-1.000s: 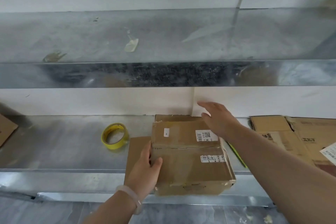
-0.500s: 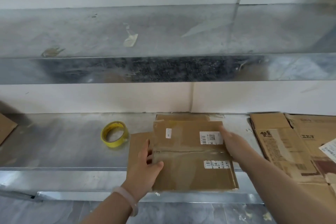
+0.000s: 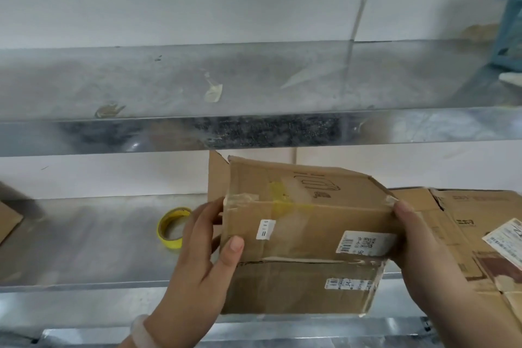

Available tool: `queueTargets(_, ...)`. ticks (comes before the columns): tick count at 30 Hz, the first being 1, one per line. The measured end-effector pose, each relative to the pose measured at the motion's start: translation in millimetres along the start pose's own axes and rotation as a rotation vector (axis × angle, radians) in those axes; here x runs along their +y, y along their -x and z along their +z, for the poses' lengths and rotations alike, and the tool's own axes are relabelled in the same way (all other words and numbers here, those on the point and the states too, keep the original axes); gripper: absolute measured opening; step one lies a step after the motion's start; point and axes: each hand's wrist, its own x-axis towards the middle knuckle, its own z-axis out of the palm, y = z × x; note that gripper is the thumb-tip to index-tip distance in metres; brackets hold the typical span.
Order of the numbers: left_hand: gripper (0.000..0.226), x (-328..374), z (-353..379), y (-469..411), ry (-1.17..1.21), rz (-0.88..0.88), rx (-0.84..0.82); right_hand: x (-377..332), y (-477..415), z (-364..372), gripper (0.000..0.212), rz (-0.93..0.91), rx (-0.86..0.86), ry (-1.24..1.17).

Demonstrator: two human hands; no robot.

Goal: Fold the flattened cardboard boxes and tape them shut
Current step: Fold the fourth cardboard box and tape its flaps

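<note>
Cardboard box (image 3: 305, 234), centre-low in the frame, is held above the metal shelf (image 3: 84, 234): the left hand (image 3: 203, 257) grips its left edge, thumb on the front, the right hand (image 3: 418, 248) clasps its right edge, and a yellow tape roll (image 3: 169, 226) lies at its left.

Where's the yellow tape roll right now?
Head view, left of centre: the yellow tape roll lies on the lower metal shelf, just left of the left hand gripping the cardboard box.
</note>
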Motion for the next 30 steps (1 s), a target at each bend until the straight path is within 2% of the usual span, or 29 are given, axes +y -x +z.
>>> queueTargets(3, 0.045, 5.5, -4.5, -2.8, -0.037, 0.182, 0.053, 0.5, 3.5, -1.4, 0.056, -0.086, -0.101, -0.089)
queueTargets(5, 0.052, 3.0, -6.4, -2.1, -0.022, 0.256, 0.022, 0.7, 7.1, -1.0, 0.056, -0.165, -0.164, -0.053)
queueTargets(7, 0.063, -9.2, -6.5, -2.1, -0.003, 0.273, -0.032, 2.4, 7.4, 0.6, 0.057, -0.223, -0.145, 0.061)
queueTargets(9, 0.070, -31.0, -4.8, -1.6, 0.082, 0.125, -0.061, 16.5, 2.8, 2.9, 0.056, -0.232, -0.168, 0.183)
queueTargets(12, 0.066, -60.7, -1.5, 1.7, 0.350, -0.312, -0.051, 47.6, 4.8, 7.9, 0.072, -0.209, -0.246, 0.380)
queueTargets(15, 0.049, -75.9, 1.8, 8.7, 0.424, -0.540, -0.032, 78.5, 8.0, 4.8, 0.078, -0.227, -0.322, 0.562)
queueTargets(18, 0.018, -82.5, 2.2, 7.6, 0.533, -0.743, 0.100, 92.1, 2.8, -2.5, 0.065, -0.087, -0.448, 0.716)
queueTargets(20, 0.020, -87.9, 0.8, 5.4, 0.562, -0.844, 0.143, 89.5, -2.1, 1.5, 0.045, 0.006, -0.366, 0.592)
queueTargets(22, 0.010, -84.8, 1.4, 2.1, 0.501, -0.872, 0.177, 76.0, -7.1, 14.1, 0.020, 0.083, -0.238, 0.413)
queueTargets(23, 0.008, -82.8, 2.2, 1.5, 0.483, -0.887, 0.185, 67.1, -11.2, 19.1, 0.012, 0.101, -0.198, 0.371)
queueTargets(24, 0.010, -79.4, 2.3, 1.9, 0.476, -0.906, 0.192, 58.0, -16.5, 21.9, 0.012, 0.127, -0.192, 0.344)
queueTargets(26, 0.017, -78.9, 1.0, 3.3, 0.495, -0.886, 0.127, 38.5, -28.2, 21.5, 0.042, 0.228, -0.336, 0.327)
queueTargets(28, 0.039, -83.6, -4.5, 7.6, 0.428, -0.752, -0.101, 20.1, -38.2, 18.3, 0.083, 0.337, -0.592, 0.449)
queueTargets(30, 0.065, -85.8, -9.1, 11.0, 0.216, -0.628, -0.333, 8.1, -41.9, 22.0, 0.111, 0.337, -0.721, 0.622)
